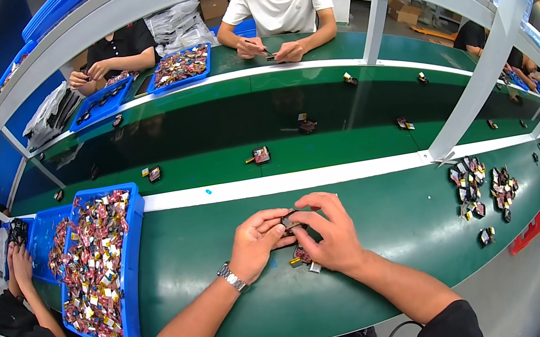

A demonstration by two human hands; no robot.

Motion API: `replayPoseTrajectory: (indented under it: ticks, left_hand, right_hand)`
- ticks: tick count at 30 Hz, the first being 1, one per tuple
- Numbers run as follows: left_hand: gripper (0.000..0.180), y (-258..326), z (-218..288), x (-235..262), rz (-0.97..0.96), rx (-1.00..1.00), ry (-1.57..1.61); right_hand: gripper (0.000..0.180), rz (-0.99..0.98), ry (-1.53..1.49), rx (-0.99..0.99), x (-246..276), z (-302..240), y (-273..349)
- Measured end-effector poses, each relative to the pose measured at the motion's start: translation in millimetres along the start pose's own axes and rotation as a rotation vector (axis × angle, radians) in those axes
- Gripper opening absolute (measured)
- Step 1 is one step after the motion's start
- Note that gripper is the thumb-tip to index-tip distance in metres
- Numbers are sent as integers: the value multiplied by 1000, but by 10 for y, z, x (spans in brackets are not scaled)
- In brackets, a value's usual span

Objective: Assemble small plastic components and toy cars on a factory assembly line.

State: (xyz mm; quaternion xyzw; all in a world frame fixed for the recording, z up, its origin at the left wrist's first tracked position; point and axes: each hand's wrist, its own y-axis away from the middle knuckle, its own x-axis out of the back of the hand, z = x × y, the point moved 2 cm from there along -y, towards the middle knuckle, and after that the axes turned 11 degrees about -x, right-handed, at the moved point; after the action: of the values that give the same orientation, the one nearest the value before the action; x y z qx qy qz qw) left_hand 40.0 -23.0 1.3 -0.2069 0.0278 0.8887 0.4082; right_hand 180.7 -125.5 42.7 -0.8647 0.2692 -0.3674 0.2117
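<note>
Over the green bench, my left hand (pixel 256 243) and my right hand (pixel 333 235) meet, both closed around a small black part (pixel 288 223). The thumb and fingers of each hand pinch it, and much of it is hidden. A metal-banded watch sits on my left wrist. Just below the fingers lies a small reddish circuit board with yellow and white pieces (pixel 304 258), partly covered by my right hand. To the left stands a blue tray (pixel 135 277) heaped with similar small red, yellow and white boards.
At the right of the bench (pixel 379 221) lie clusters of small black-and-red assemblies (pixel 469 184). A white ledge (pixel 286 181) borders a green conveyor (pixel 206 168) carrying scattered assemblies. Grey shelf posts (pixel 479 55) rise at the right. Co-workers sit opposite and at both sides.
</note>
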Motion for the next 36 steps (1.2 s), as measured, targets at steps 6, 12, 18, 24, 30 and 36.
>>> replayPoseTrajectory:
  ticks: [6,12,18,24,30,36]
  left_hand:
    - [29,-14,21,-8,21,51,16]
    - [28,-28,18,-23,-4,78,-1]
    - [28,-21,20,-25,4,98,-29]
    - [28,-17,7,-36,5,114,-47]
    - [30,-21,22,-43,59,63,-28]
    - [42,-50,13,-4,67,12,51]
  right_hand:
    - [26,-37,120,131,8,3,9]
    - [25,-50,178,83,34,-61,32]
    - [23,-43,260,81,12,-62,35]
    - [18,-37,289,144,4,-23,37]
    - [22,-33,250,142,-15,-22,0]
    - [28,-55,191,39,-112,49,-59]
